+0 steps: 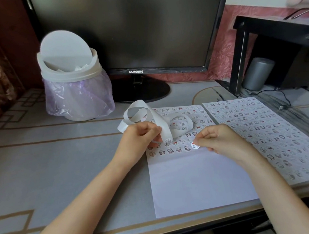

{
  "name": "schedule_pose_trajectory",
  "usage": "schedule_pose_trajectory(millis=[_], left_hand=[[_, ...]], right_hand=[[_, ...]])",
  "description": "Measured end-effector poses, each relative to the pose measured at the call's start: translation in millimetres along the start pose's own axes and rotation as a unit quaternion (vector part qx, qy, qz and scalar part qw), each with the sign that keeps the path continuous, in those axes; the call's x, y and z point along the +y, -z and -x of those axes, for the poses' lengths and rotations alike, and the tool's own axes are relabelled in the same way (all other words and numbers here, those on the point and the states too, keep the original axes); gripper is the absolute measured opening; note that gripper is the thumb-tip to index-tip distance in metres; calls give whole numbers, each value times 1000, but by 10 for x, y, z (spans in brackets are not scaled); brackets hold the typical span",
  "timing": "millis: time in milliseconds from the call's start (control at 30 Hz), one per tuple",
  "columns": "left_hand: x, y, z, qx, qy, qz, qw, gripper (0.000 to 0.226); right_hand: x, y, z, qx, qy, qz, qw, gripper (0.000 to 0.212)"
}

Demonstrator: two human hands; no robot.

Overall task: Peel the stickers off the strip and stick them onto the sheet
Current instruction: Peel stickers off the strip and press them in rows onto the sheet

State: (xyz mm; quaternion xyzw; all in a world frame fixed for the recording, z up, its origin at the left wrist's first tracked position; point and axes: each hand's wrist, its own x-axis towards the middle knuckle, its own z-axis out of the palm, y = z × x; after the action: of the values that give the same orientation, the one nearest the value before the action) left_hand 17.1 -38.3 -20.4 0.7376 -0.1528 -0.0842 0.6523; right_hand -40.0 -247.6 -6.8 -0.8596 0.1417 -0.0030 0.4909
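A long white backing strip (140, 114) curls in loops above the white sheet (198, 178). My left hand (138, 137) pinches the strip near its lower end, over the sheet's upper left part. My right hand (221, 139) pinches a small round cartoon sticker (195, 146) and holds it at the right end of the lowest sticker row on the sheet. The sheet's upper half is covered with rows of stickers; its lower half is bare.
A stack of sticker-covered sheets (263, 131) lies to the right. A white swing-lid bin (71, 75) with a purple bag stands at the back left, a black monitor (131, 29) behind. A black stand (278, 50) with a grey cylinder (258, 73) sits at the back right.
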Motion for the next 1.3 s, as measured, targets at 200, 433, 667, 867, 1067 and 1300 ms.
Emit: schedule_pose_trajectory(millis=[200,433,667,867,1067,1300], left_hand=[[-5,1,1,-1,1,1,1000,20],[-9,3,-6,0,3,-7,1000,19],[-15,8,-7,4,8,-13,1000,18],[-14,4,-3,6,8,-16,1000,18],[-21,5,-2,6,7,-18,1000,19],[-27,6,-4,8,9,-20,1000,19]], right_hand=[[0,-7,4,1,3,15,1000,6],[-1,-20,4,5,7,21,1000,7],[0,-17,11,-3,10,20,1000,6],[-2,-11,8,-4,14,24,1000,6],[3,-22,-8,-3,18,34,999,5],[62,-55,-20,22,37,57,997,10]])
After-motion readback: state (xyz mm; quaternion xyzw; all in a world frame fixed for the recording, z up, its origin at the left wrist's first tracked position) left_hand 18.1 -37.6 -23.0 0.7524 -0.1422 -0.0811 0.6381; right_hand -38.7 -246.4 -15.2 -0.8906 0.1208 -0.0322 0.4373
